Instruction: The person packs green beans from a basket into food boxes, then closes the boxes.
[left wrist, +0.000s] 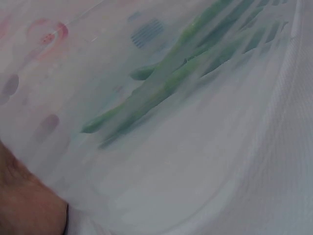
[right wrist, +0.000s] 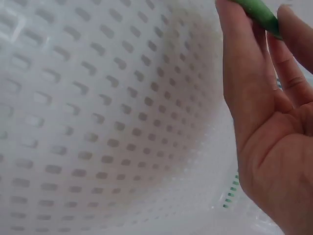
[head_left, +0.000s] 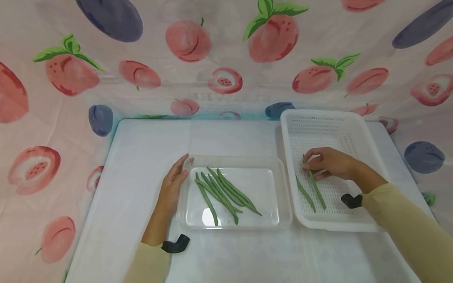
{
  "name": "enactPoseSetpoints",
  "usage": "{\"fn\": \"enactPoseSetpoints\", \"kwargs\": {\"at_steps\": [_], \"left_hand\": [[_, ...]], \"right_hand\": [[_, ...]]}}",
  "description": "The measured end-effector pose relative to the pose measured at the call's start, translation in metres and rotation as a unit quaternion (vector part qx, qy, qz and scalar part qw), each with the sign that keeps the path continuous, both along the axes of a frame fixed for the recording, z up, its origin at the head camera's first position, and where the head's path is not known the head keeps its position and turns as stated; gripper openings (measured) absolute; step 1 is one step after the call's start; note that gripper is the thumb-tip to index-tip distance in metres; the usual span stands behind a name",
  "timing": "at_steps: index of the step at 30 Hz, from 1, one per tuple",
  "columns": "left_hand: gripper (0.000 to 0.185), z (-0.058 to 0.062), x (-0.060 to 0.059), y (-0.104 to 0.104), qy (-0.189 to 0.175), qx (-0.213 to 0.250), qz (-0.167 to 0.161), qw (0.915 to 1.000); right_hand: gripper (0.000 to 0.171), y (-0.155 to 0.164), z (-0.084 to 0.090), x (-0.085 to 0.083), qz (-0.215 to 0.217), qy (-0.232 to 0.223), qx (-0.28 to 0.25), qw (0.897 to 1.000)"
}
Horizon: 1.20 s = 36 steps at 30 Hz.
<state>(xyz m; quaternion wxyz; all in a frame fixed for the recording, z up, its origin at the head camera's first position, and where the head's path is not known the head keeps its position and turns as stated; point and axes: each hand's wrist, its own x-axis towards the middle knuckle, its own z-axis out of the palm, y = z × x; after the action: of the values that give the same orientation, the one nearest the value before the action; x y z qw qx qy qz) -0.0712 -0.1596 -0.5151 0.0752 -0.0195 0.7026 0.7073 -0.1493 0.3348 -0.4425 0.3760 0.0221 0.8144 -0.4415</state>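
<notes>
Where the right hand [head_left: 331, 161] pinches, a bean [head_left: 317, 192] lies between fingertips [right wrist: 294, 25].

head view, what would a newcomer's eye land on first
Probably the big red and dark fruits printed on the cloth that fills the top of the picture. Next, perhaps, the loose pile of green beans in the clear tray at the middle. Then the right grip, pinching one bean in the white basket on the right.
</notes>
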Motion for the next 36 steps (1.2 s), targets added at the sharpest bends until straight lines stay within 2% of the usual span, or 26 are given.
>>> {"fn": "enactPoseSetpoints", "kwargs": {"at_steps": [5, 15, 20, 26, 32, 36], "left_hand": [[0.051, 0.001, 0.000, 0.000, -0.001, -0.002, -0.001, 1.0000], [0.051, -0.001, -0.002, -0.001, 0.010, 0.010, -0.004, 0.9999], [0.050, -0.001, -0.001, 0.000, 0.006, 0.004, -0.003, 1.0000], [0.049, -0.003, -0.001, -0.001, 0.004, 0.004, -0.001, 1.0000], [0.050, -0.005, -0.002, -0.002, 0.006, 0.006, -0.004, 1.0000], [0.049, -0.005, -0.002, -0.002, 0.004, 0.003, -0.003, 1.0000]], "right_hand": [[0.046, 0.001, 0.009, 0.000, -0.020, 0.002, -0.021, 1.000], [0.051, 0.000, 0.026, 0.001, -0.053, 0.001, -0.058, 0.997], [0.046, -0.005, 0.036, 0.003, -0.063, 0.004, -0.083, 0.995], [0.035, -0.014, 0.043, 0.005, -0.043, 0.014, -0.125, 0.991], [0.053, -0.022, 0.048, 0.007, -0.026, 0.016, -0.145, 0.989], [0.053, -0.026, 0.052, 0.008, -0.010, 0.023, -0.143, 0.989]]}}
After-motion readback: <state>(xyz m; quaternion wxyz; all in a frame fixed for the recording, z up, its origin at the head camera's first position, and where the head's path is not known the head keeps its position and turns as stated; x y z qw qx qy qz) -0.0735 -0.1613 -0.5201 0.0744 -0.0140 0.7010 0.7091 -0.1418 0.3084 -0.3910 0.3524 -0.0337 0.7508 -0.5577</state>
